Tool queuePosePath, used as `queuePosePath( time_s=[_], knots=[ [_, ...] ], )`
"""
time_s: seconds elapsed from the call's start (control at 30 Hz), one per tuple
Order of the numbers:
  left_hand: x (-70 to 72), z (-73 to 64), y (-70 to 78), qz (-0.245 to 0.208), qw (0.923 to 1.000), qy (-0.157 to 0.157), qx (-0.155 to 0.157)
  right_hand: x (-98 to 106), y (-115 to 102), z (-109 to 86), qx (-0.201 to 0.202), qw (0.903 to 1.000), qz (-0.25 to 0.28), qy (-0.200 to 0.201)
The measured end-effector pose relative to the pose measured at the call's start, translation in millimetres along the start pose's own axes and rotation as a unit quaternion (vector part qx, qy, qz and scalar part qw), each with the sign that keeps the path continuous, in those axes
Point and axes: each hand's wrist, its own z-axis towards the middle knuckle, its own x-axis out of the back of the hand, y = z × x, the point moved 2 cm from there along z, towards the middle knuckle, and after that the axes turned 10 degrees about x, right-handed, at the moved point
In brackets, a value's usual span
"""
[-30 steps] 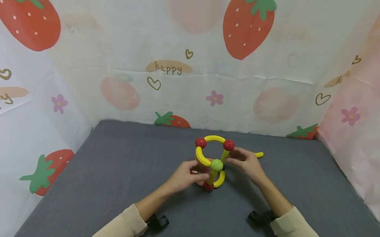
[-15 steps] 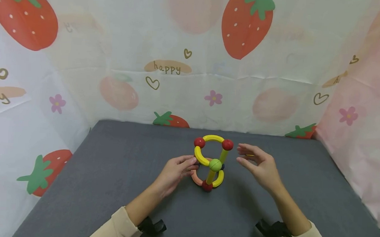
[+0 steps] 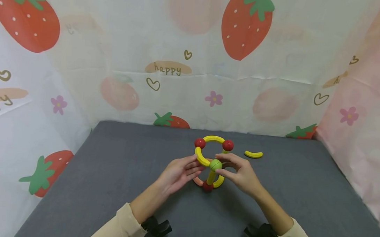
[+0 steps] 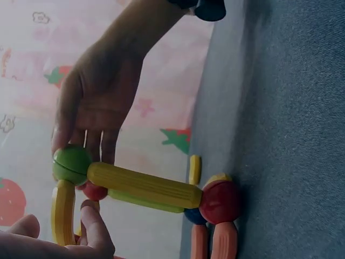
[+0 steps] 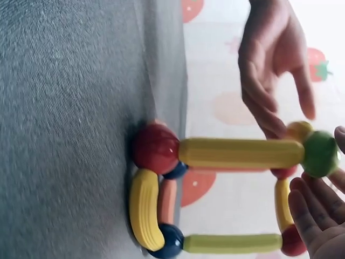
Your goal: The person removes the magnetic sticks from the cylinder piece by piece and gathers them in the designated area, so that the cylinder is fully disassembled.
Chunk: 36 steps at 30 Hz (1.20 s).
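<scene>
A magnetic ball-and-stick frame stands upright on the dark grey table [image 3: 136,214]. A green ball [image 3: 215,165] and red balls [image 3: 200,143] join its upper ring of curved yellow sticks [image 3: 201,156]. Straight sticks, such as the yellow stick [image 4: 145,185], run down to the lower ring, which has a red ball [image 3: 208,186] and a dark blue ball [image 5: 168,240]. My right hand [image 3: 243,172] pinches the green ball between thumb and fingers. On the other side, my left hand [image 3: 178,175] has its fingers loosely extended, fingertips right at the frame's left side.
A loose curved yellow stick [image 3: 253,154] lies on the table, behind and right of the frame. A strawberry-print cloth [image 3: 123,53] encloses the back and sides. Black straps [image 3: 156,227] sit at both wrists.
My right hand moved off the frame to the right, then came back left onto the green ball. My left hand drew back slightly and turned its palm more into view. The frame stays put.
</scene>
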Motion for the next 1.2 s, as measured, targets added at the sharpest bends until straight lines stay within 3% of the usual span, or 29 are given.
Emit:
queuePosePath(
  time_s=[0.23, 0.37, 0.6, 1.2],
  knots=[
    [-7.3, 6.1, -1.1, -0.04, 0.9988, 0.006, -0.027, -9.1, 0.2, 2.1, -0.006, 0.9994, 0.033, -0.003],
    [-10.0, 8.0, -0.9, -0.039, 0.9984, 0.022, -0.035, -11.1, 0.9, 0.8, 0.001, 0.9991, 0.042, -0.004],
    [-12.2, 9.9, 2.6, -0.01, 0.9977, 0.054, -0.041, -10.9, 1.5, 0.5, 0.003, 0.9991, 0.042, -0.003],
    [1.2, 18.8, -1.2, 0.071, 0.9929, 0.083, -0.046, -11.0, 0.4, 1.5, -0.005, 0.9995, 0.032, -0.009]
  ],
)
